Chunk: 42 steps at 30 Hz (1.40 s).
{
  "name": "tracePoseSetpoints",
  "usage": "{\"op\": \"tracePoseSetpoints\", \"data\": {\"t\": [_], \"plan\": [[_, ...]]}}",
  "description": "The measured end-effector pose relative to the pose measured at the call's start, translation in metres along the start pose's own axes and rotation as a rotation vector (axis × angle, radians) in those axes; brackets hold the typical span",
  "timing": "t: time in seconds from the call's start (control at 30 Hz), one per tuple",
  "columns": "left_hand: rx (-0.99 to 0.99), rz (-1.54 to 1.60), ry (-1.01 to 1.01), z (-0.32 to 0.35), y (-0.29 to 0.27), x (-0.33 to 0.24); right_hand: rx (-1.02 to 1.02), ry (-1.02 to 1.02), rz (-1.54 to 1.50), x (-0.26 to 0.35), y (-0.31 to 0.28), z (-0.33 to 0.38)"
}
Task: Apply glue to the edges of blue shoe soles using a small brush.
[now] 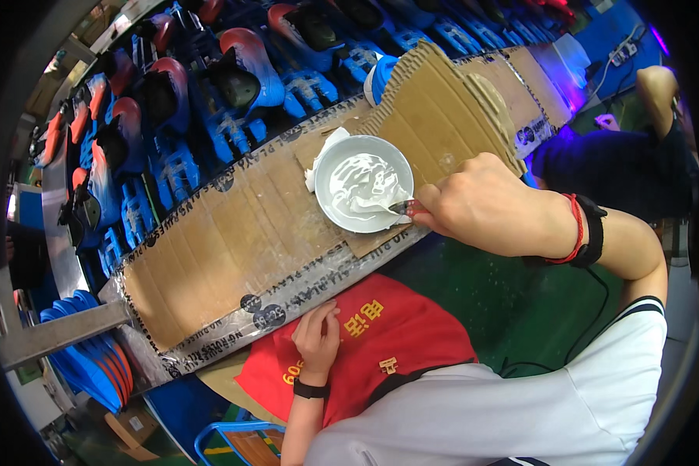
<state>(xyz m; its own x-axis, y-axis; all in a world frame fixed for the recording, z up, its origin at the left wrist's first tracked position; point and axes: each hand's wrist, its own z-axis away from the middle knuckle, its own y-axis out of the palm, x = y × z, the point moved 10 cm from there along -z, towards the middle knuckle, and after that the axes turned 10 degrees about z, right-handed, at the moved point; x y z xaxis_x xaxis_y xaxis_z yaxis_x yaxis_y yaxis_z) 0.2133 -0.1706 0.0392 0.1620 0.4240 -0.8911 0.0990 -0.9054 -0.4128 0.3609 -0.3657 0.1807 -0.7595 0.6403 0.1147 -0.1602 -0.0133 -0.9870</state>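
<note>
My right hand [481,206] is closed round the reddish handle of a small stirring tool [403,208]. Its working end dips into thick white paste [365,180] inside a round grey-white bowl [323,203], so I cannot make out its shape. The bowl stands on cardboard near the bench's front edge. Below that edge, my left hand [318,338] lies over the red apron [396,330] on my lap, fingers loosely bent and apart, holding nothing.
A cardboard-covered bench [225,241] runs diagonally, its edges wrapped in printed tape. Behind it stand rows of blue, orange and black shoe-shaped pieces [245,74]. A torn cardboard sheet [435,116] and a blue-and-white container [378,80] flank the bowl. Another person's arm [658,97] shows at right.
</note>
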Motion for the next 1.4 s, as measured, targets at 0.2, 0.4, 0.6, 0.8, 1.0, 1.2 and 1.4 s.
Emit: {"op": "tracePoseSetpoints", "data": {"t": [0.2,0.4,0.6,0.8,1.0,1.2,1.4], "plan": [[0.002,0.006,0.001,0.000,-0.001,-0.001,0.040,0.051,0.017,0.007,-0.005,0.006],[-0.001,0.012,0.025,0.000,-0.001,-0.003,-0.015,0.123,-0.099,0.011,-0.001,0.009],[-0.007,0.033,0.020,0.002,-0.001,-0.002,-0.159,0.110,-0.147,0.018,0.003,-0.001],[-0.018,0.047,0.019,0.003,-0.001,-0.003,-0.129,0.091,-0.082,0.020,0.003,0.005],[-0.022,0.034,0.041,0.002,-0.001,-0.006,-0.143,0.077,0.035,0.013,0.007,0.022],[-0.025,0.045,0.040,0.004,-0.001,-0.005,-0.232,0.122,0.092,0.007,0.006,0.015],[-0.032,0.059,0.035,0.006,-0.002,-0.005,-0.094,0.178,-0.042,-0.002,-0.001,0.026]]}}
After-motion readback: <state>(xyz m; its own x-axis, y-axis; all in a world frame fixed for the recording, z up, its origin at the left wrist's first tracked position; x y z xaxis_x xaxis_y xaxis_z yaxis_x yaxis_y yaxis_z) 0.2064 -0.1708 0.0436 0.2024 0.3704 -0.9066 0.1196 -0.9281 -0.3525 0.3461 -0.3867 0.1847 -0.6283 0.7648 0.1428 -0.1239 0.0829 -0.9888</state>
